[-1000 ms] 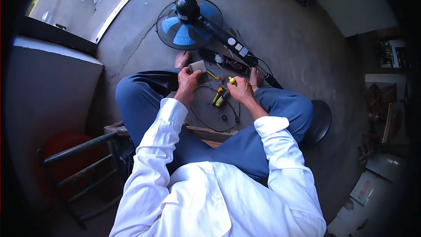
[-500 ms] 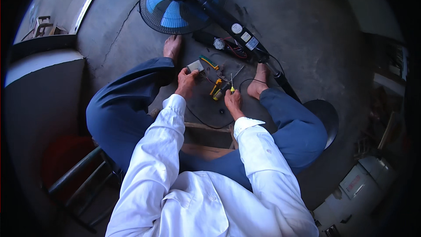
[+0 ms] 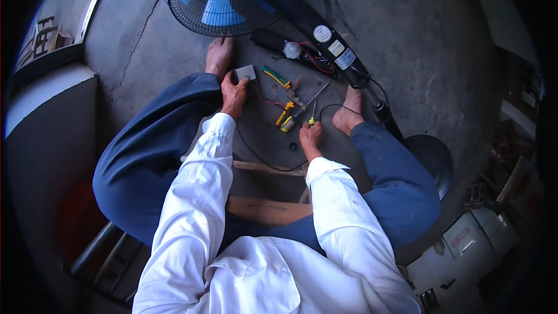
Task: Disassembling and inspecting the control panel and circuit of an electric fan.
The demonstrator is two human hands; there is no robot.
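Note:
My left hand is closed on the edge of a flat, pale grey rectangular box, with thin wires running from it. In my right hand is a small screwdriver with a yellow handle, its thin shaft pointing away from me. Between the hands, on the floor, lie pliers with green and yellow grips, an orange and black handled tool, and a larger screwdriver with a yellow and black handle. These tools overlap, so where each ends is hard to tell.
A black fan with blue blades lies beyond my feet, its pole slanting to the round base at right. A black housing with red wires lies alongside. A black cable loops near me. A wooden stool is below.
My left hand has shifted slightly left and away from me with the grey box, so the hands are farther apart. The view has moved a little; the right hand keeps the screwdriver.

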